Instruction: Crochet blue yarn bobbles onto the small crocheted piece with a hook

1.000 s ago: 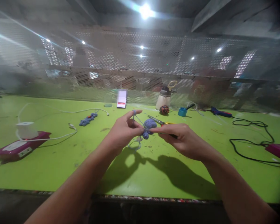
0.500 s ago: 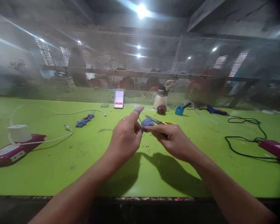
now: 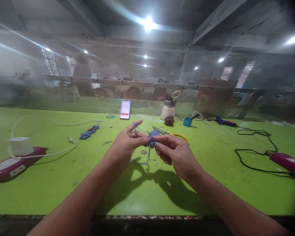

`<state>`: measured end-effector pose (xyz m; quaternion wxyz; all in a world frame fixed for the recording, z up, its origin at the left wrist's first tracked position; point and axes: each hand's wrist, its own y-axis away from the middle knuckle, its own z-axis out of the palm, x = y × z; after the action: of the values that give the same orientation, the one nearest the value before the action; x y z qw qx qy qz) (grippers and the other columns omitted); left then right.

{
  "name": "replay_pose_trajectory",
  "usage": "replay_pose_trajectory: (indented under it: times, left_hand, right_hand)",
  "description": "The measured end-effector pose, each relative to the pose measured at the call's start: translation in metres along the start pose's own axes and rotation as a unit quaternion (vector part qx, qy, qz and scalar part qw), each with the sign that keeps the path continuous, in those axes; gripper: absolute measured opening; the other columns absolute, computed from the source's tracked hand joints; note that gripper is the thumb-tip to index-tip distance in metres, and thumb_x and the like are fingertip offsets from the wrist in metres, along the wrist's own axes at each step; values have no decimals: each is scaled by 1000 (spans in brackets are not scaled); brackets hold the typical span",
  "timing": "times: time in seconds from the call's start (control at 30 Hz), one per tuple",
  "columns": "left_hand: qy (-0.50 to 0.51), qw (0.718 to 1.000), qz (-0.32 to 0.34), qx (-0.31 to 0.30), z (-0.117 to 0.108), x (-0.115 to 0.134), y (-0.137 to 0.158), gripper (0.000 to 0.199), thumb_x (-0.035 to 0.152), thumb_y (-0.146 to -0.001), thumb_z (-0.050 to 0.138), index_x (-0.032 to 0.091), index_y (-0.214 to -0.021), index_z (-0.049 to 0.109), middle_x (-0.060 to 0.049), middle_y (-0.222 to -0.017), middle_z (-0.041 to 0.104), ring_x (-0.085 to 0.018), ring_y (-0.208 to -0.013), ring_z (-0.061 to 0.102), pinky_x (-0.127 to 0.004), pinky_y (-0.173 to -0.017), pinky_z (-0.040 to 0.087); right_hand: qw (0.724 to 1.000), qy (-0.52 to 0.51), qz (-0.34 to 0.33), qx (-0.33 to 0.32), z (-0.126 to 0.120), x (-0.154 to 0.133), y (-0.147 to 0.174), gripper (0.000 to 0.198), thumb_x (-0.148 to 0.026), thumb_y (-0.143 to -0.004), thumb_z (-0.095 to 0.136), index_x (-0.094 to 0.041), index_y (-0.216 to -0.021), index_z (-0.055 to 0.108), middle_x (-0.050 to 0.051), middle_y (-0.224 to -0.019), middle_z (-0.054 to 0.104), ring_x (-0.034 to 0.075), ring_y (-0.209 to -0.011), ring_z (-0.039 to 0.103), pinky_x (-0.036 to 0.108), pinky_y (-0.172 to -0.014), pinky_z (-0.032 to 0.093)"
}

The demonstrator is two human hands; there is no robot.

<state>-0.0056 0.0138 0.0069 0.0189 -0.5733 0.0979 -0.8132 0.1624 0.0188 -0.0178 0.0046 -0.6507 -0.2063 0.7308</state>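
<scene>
Apparently, step in hand: it looks like one stitch or loop is being formed on the small blue-violet yarn piece (image 3: 151, 143), with both hands close together.
Next move: it seems to call for a firm pinch on the piece and for even tension in the yarn strand (image 3: 134, 125), so that the loop does not slip.
Left hand (image 3: 123, 146): partly closed; thumb and fingers pinch the piece from its left side, while the index finger is raised and stretched out, with the strand wrapped around it.
Right hand (image 3: 182, 154): closed at the fingertips, which grip the piece from its right side; the other fingers are curled under. Whether they also hold a thin tool, one cannot tell.
Yarn piece: between the two hands, to the left of the scissors (image 3: 177, 134) and nearer to the person.
Yarn ball (image 3: 154, 133): just beside the scissors' blades; whether touching, it is not clear.
Flower-like chain (image 3: 89, 131): well to the left of the scissors, lying on the green table (image 3: 88, 193).
Bottle (image 3: 168, 111): behind the scissors.
</scene>
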Motion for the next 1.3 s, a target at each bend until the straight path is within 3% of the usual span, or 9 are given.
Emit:
replay_pose_trajectory:
  times: [0.07, 0.2, 0.27, 0.37, 0.47, 0.57, 0.73, 1.07, 1.3]
  left_hand:
    - [1, 1000, -11, -8, -4, 5, -1, 95, 8, -57, 83, 5, -141, 38, 2, -64, 65, -14, -64, 62, -30, -72, 46]
    - [-67, 997, 29, 4, -6, 10, 1, 101, 6, -52, 83, 5, -142, 37, 4, -59, 65, -15, -62, 61, -30, -72, 48]
    - [-100, 994, 41, 16, -6, 11, 1, 98, 6, -52, 83, 4, -140, 40, 4, -59, 64, -14, -61, 60, -30, -69, 47]
    - [-127, 991, 49, 22, -8, 12, -1, 89, 7, -54, 81, 3, -136, 46, 3, -61, 65, -13, -61, 59, -29, -68, 46]
    - [-132, 990, 51, 18, -9, 12, -2, 75, 8, -60, 78, 4, -130, 51, 2, -64, 65, -13, -62, 59, -29, -69, 45]
    - [-133, 990, 45, 6, -10, 12, -2, 64, 9, -66, 74, 5, -126, 54, 2, -66, 64, -12, -63, 58, -29, -70, 44]
    - [-133, 990, 40, -27, -11, 10, -2, 61, 11, -69, 74, 6, -127, 55, 3, -67, 61, -11, -64, 56, -29, -71, 43]
    - [-139, 986, -8, -87, -11, 2, -3, 20, 15, -69, 73, 17, -88, 77, -3, -74, 71, -17, -73, 61, -34, -80, 43]
    - [-86, 994, -33, -60, -13, 0, -4, 30, 12, -63, 75, 15, -93, 77, -3, -71, 70, -15, -67, 61, -32, -73, 44]
  right_hand:
    - [989, 120, -85, -19, -6, 0, -1, 17, -24, -82, 66, -20, -97, 74, -2, -58, 57, 10, -45, 45, 24, -43, 34]
    - [903, 355, -233, -59, -15, -1, -2, 33, -12, -89, 53, -22, -115, 72, 8, -87, 71, 20, -78, 63, 34, -69, 48]
    - [872, 419, -243, -77, -17, -3, -2, 40, -9, -88, 52, -23, -122, 68, 11, -95, 71, 22, -85, 64, 36, -74, 48]
    - [857, 454, -225, -95, -18, -8, -1, 44, -7, -88, 51, -24, -127, 65, 12, -100, 71, 23, -85, 62, 34, -73, 48]
    - [875, 426, -191, -128, -20, -15, -1, 43, -9, -90, 48, -23, -128, 65, 9, -91, 70, 18, -72, 57, 30, -65, 44]
    - [917, 351, -107, -156, -23, -18, -2, 40, -13, -91, 49, -21, -126, 66, 0, -62, 56, 11, -51, 36, 24, -50, 31]
    - [964, 192, -23, -184, -26, -13, -5, 37, -17, -89, 53, -18, -124, 67, -7, -55, 36, 8, -48, 24, 23, -45, 21]
    - [990, 35, 24, -131, -22, -10, -5, 36, -21, -82, 66, -16, -118, 70, -8, -52, 42, 4, -41, 25, 21, -39, 15]
    - [995, -2, 53, -89, -20, -7, -7, 37, -24, -77, 72, -16, -113, 72, -7, -50, 45, 3, -39, 26, 21, -39, 13]
